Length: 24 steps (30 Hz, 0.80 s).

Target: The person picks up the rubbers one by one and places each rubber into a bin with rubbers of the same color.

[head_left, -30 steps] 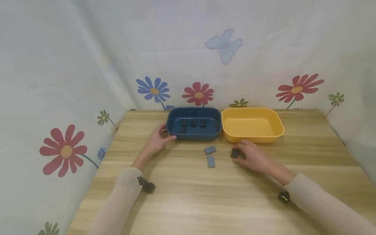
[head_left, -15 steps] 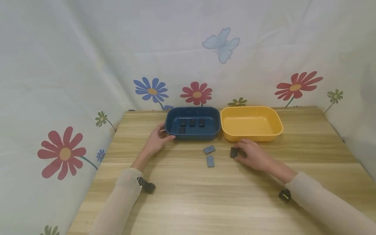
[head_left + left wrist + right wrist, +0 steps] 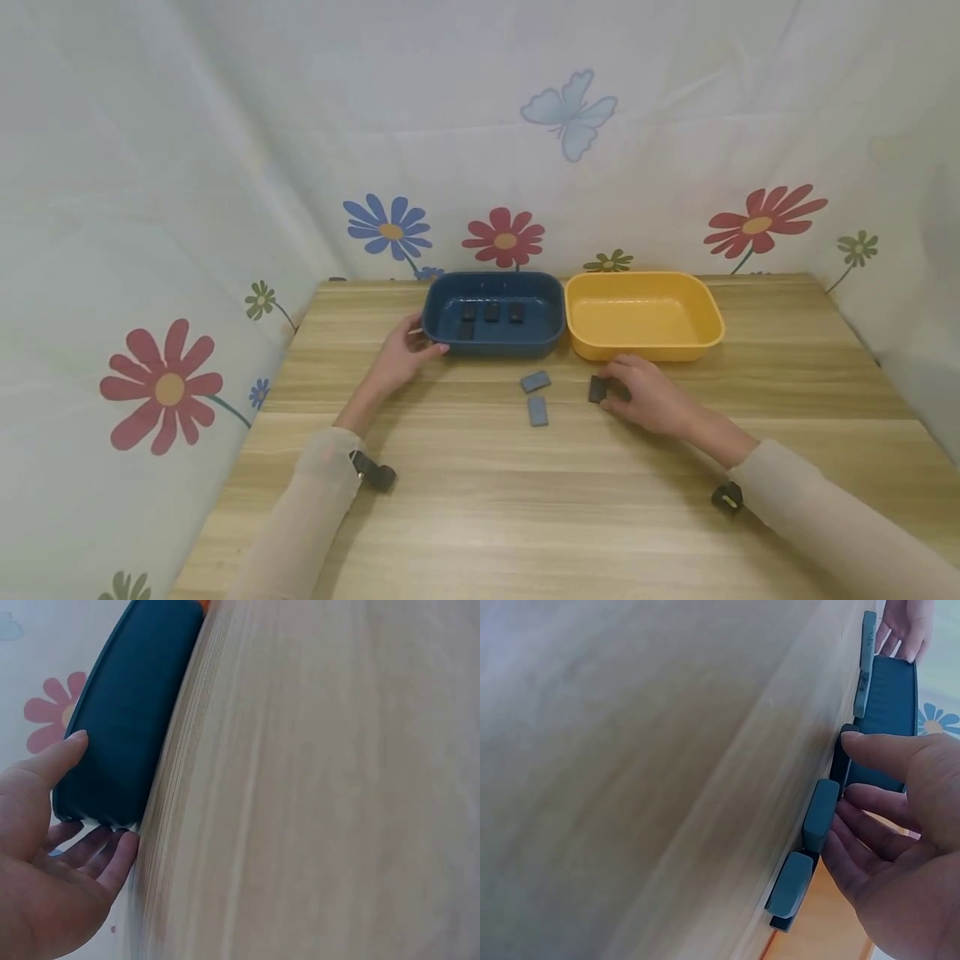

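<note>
At the left end of a dark blue plastic basin [image 3: 495,350], my left hand [image 3: 401,358] holds its corner, thumb on the front wall and fingers round the end. Several small black blocks [image 3: 491,312] lie inside that basin. My right hand [image 3: 648,396] pinches another black block [image 3: 597,389] between thumb and fingertips, low over the table in front of the yellow basin. To its left lie two blue-grey blocks [image 3: 537,411]. The right wrist view shows more blue-grey blocks [image 3: 791,885] close under the right fingers, hidden by the hand in the head view.
A yellow plastic basin [image 3: 645,353] stands right beside the blue one, with nothing visible in it. The wooden table [image 3: 510,517] ends at the back against a white cloth [image 3: 450,125] printed with flowers. Black wrist cameras sit at both cuffs.
The black block in my right fingers has tipped slightly, showing more of its broad face than a second ago. My left hand and both basins have stayed in place.
</note>
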Motion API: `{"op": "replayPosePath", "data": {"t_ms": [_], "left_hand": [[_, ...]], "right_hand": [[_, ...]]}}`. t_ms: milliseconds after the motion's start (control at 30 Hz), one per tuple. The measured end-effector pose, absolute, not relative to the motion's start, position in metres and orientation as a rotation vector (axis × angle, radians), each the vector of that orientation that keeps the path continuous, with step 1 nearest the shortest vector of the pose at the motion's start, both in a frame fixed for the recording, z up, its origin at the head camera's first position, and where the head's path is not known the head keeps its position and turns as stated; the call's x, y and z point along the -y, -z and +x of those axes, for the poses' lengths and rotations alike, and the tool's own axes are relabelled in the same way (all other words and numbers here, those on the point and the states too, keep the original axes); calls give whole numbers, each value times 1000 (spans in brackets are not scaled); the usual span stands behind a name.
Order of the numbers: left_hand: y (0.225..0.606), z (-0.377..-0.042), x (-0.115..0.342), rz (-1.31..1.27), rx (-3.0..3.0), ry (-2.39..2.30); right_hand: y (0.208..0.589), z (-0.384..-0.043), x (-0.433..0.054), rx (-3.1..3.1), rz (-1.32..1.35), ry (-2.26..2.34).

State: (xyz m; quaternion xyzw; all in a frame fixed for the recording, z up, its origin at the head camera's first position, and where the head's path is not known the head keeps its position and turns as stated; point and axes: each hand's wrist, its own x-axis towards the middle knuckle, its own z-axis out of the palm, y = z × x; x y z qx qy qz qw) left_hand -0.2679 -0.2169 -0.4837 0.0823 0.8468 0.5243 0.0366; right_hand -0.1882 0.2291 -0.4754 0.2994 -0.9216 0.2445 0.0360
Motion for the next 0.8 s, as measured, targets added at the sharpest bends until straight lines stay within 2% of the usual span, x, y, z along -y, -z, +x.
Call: {"op": "replayPosePath", "data": {"t_ms": [367,800], "left_hand": [[467,-267,223,245,-2558,-1570],[472,-272,221,220,-2557,-1575]], "right_hand": [[476,-189,-231,2795,921,-776],[478,-190,-231,2865,899,-772]]}}
